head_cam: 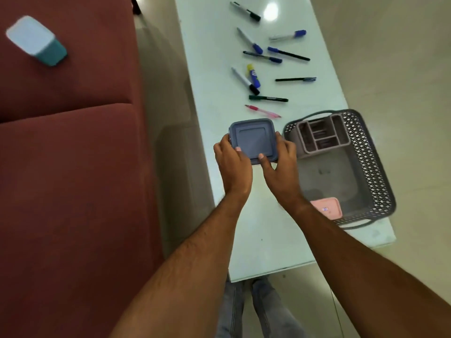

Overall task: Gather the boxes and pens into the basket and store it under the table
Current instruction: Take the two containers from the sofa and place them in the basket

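Flanking the grey lidded box [252,140], both hands [234,164] [280,164] grip it; the mesh basket [371,167] lies just right, nearer the right hand.

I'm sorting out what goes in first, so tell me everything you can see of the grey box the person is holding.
The grey box is square with rounded corners and looks like plastic. Its lid is on, with a raised rim and a recessed square panel in the middle. It sits level, top facing up, over the near part of the pale table, just left of the basket. The left hand holds its left side and the right hand its right side, thumbs on the lid. Whether it rests on the table cannot be told.
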Demonstrator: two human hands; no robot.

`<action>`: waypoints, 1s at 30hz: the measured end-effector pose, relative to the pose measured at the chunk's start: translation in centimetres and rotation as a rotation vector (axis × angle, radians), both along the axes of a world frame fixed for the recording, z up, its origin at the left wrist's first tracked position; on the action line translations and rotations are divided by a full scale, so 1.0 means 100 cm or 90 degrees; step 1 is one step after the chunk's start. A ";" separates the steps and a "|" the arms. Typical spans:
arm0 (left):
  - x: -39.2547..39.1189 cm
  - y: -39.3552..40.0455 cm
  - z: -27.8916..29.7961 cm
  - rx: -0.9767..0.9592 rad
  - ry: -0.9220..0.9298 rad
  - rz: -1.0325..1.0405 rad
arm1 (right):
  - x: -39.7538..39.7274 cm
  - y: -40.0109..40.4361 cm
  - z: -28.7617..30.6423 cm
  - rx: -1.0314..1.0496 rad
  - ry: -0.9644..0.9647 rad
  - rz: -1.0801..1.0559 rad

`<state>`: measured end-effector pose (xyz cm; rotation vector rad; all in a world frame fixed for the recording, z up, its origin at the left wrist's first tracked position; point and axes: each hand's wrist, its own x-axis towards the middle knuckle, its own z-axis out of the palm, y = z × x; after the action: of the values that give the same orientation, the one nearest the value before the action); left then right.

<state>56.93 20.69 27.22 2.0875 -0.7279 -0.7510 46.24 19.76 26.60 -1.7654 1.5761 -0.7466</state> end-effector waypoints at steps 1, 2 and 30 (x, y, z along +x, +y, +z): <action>-0.014 -0.001 0.001 -0.006 -0.002 -0.003 | -0.013 0.000 0.002 -0.006 0.003 -0.010; -0.027 -0.001 0.003 -0.011 -0.004 -0.006 | -0.026 0.001 0.003 -0.013 0.005 -0.021; -0.209 0.010 0.001 0.170 -0.062 -0.237 | -0.206 0.008 -0.032 0.093 0.081 -0.137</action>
<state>35.99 21.70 27.32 2.2675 -1.1438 -0.9989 25.60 20.55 23.42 -1.5813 1.8785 -0.6091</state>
